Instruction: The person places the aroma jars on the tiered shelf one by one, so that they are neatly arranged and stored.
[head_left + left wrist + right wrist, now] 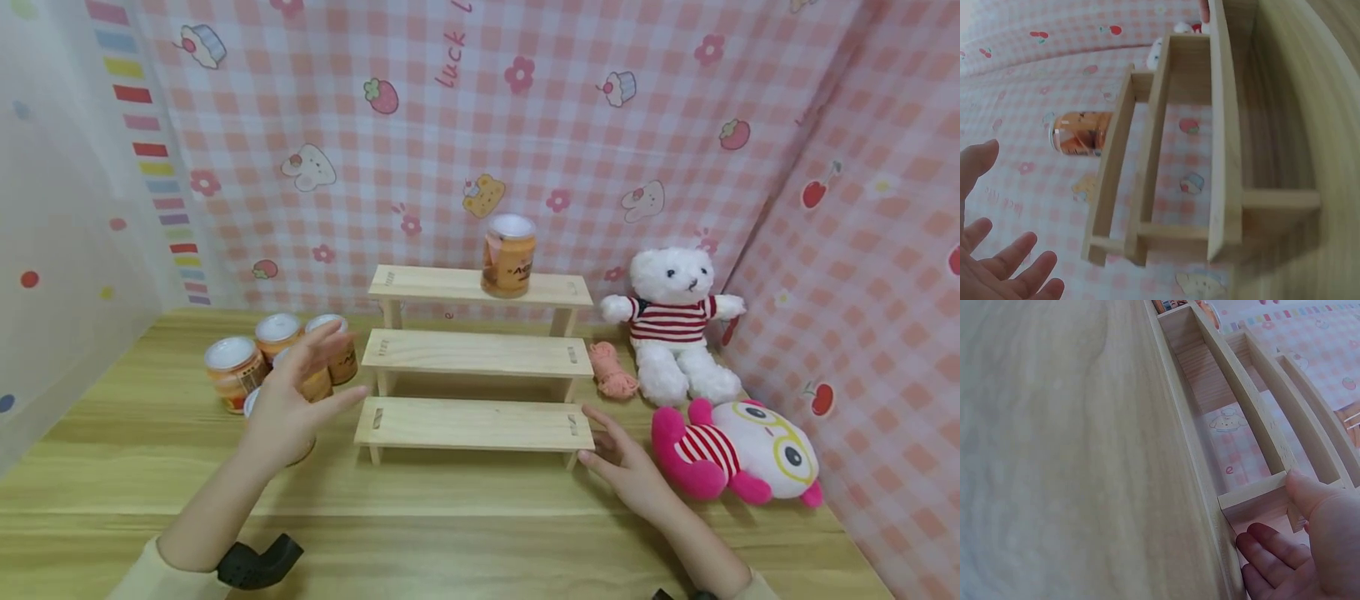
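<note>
My left hand (288, 408) is raised in front of the cans, thumb and fingers spread, holding nothing; the left wrist view also shows its bare fingers (1013, 265). Behind and beneath it stand several orange-labelled cans (234, 367) with pale lids, partly hidden by the hand. A three-step wooden display stand (472, 423) is in the middle. My right hand (630, 475) touches the right end of its lowest step. In the right wrist view the thumb (1313, 494) lies at the board's corner, other fingers beside the leg. One orange can (508, 258) stands upright on the top step.
Right of the stand lie a pink yarn skein (613, 371) and a pink-and-white plush toy (750, 454), close to the right hand. A white teddy bear (675, 329) in a striped shirt sits behind them. Checkered cloth (585, 150) hangs behind the wood-grain table (450, 542).
</note>
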`<state>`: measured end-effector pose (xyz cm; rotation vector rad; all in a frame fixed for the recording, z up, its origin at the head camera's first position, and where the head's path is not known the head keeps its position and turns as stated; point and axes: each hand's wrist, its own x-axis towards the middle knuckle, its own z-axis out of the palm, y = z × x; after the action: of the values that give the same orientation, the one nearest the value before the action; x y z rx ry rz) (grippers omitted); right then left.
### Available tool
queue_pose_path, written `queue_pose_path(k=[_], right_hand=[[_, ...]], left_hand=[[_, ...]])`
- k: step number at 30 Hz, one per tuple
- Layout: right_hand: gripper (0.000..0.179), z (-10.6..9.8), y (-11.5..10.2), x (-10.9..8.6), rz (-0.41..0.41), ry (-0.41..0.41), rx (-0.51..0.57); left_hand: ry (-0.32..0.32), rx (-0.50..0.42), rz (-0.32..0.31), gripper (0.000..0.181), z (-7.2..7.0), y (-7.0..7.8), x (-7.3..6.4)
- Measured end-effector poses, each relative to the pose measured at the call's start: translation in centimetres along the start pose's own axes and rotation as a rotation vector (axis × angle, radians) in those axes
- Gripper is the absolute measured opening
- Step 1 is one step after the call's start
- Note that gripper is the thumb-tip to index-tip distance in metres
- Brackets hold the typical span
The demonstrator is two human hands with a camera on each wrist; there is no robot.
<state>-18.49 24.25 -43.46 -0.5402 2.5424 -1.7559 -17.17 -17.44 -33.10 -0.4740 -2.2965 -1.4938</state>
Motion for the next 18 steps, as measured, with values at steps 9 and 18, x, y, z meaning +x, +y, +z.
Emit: queue_pose_path(k=[9,18], right_hand=[[0.062,-0.2,0.3,0.1,0.01,0.0,-0.003],[0.062,-0.3,0.6,0.2,-0.018,-0.007,-0.021]], left_hand=[[0.003,0.036,-0.078,0.075,-2.5,-2.6,-1.7],[0.014,0.148,-0.084,0.075,-4.1,-4.4,-2.6]])
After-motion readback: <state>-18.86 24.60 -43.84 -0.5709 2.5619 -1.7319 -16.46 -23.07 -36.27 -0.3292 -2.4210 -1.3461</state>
